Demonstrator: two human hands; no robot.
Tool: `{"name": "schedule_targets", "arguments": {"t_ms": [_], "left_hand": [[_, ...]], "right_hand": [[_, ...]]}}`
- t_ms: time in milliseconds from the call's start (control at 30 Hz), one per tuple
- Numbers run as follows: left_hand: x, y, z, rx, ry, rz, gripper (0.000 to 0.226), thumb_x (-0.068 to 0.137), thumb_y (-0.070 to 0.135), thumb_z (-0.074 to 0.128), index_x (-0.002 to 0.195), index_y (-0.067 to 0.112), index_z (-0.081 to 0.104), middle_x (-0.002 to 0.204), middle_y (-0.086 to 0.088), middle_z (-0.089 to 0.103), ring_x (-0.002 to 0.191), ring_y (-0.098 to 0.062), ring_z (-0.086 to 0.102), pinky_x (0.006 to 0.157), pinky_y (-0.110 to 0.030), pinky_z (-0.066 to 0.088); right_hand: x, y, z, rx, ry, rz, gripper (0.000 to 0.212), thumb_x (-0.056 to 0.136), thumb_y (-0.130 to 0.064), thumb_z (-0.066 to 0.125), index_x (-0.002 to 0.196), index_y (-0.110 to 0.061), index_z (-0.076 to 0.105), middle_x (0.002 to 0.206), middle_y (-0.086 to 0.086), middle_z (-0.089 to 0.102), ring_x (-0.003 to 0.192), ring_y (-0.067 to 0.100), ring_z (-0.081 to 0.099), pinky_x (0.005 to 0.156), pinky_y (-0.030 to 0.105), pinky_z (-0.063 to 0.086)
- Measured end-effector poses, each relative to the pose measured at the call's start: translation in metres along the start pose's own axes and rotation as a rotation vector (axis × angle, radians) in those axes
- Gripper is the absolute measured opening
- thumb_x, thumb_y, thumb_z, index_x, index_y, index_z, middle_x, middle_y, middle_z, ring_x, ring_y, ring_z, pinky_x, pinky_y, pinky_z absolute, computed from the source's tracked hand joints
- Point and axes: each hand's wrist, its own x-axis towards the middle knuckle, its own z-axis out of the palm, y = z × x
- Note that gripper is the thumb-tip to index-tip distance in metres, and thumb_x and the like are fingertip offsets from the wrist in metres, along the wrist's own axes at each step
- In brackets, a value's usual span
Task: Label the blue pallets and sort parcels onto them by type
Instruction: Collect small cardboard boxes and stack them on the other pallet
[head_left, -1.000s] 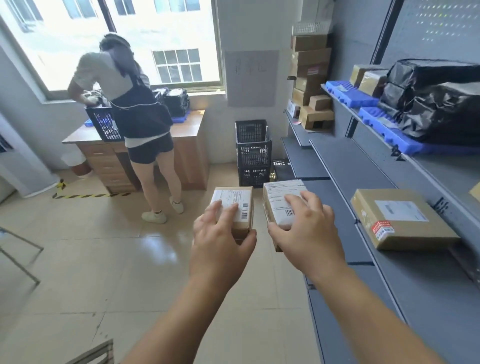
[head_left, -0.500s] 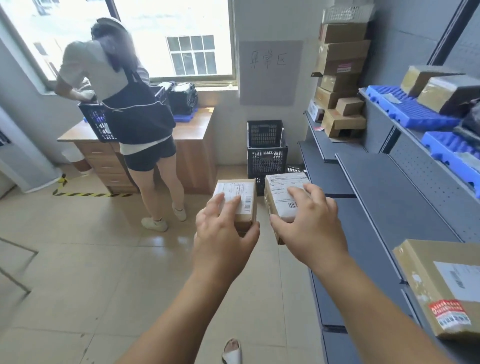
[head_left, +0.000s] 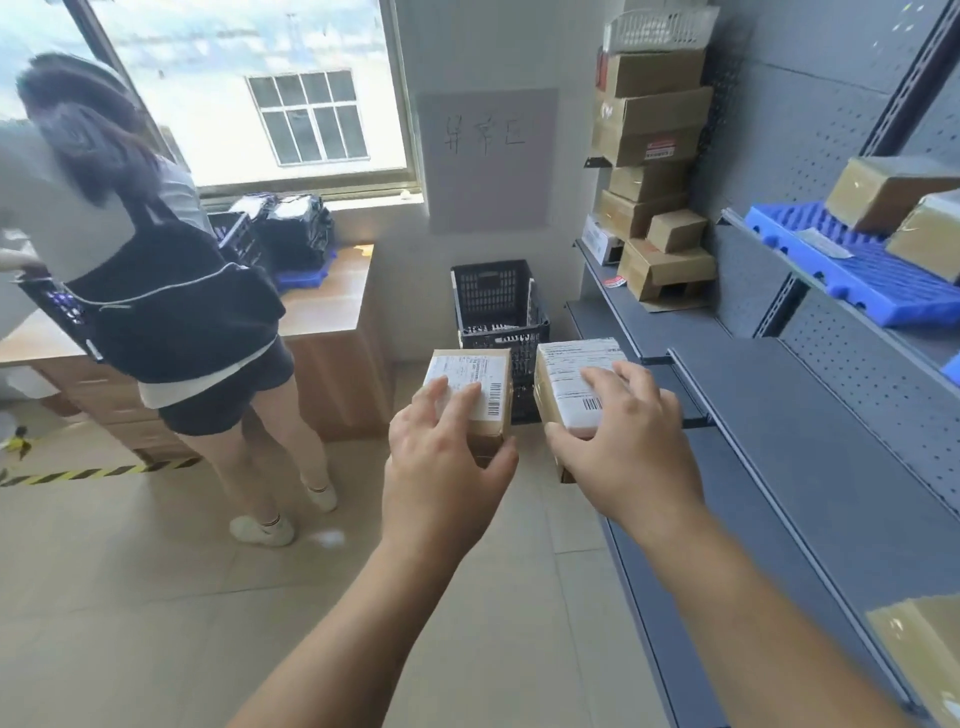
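Out in front of the wearer, above the tiled floor and just left of the grey shelving, two small cardboard parcels are held side by side, near each other but apart. The left parcel (head_left: 470, 384) sits under the left hand (head_left: 447, 467), fingers fanned across its white shipping label and thumb hooked against its near side. The right parcel (head_left: 574, 371) is held the same way by the right hand (head_left: 628, 452), fingers spread over the label, thumb at the near left corner. Each box hangs from a one-handed pinch from above, with nothing seen supporting it below. A slackened thumb, or a knock between the two boxes, could drop one to the floor. The right hand is close to the edge of the middle shelf (head_left: 810, 441), and a swing that way could clip the parcel on it.

Mis-sorting looks the likelier fault. The blue shelf pallet (head_left: 831, 265) on the upper tier carries taped brown boxes (head_left: 883, 192), while the blue desk pallet (head_left: 304, 278) carries black plastic bags (head_left: 291, 228). Cardboard parcels probably belong with the former. A pale strip (head_left: 826, 244) lies on the shelf pallet, but I cannot read it, and the fingers cover part of both shipping labels. Lifting to that tier one-handed would strain the pinch.

A second person (head_left: 156, 291) stands at the desk to the left, and stacked black crates (head_left: 498, 312) stand on the floor straight ahead. Walking on without looking could mean a collision.
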Motion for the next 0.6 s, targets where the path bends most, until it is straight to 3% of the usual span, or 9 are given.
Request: {"name": "schedule_targets", "arguments": {"t_ms": [600], "left_hand": [[0.267, 0.057, 0.088, -0.022, 0.074, 0.003, 0.063, 0.088, 0.057, 0.066, 0.145, 0.039, 0.047, 0.162, 0.009, 0.029, 0.146, -0.022, 0.025, 0.113, -0.043, 0.039]], "right_hand": [[0.287, 0.031, 0.016, 0.016, 0.02, -0.057, 0.072, 0.083, -0.052, 0.065, 0.149, -0.029, 0.048, 0.157, -0.003, 0.036, 0.135, 0.03, 0.036, 0.105, 0.041, 0.042]]}}
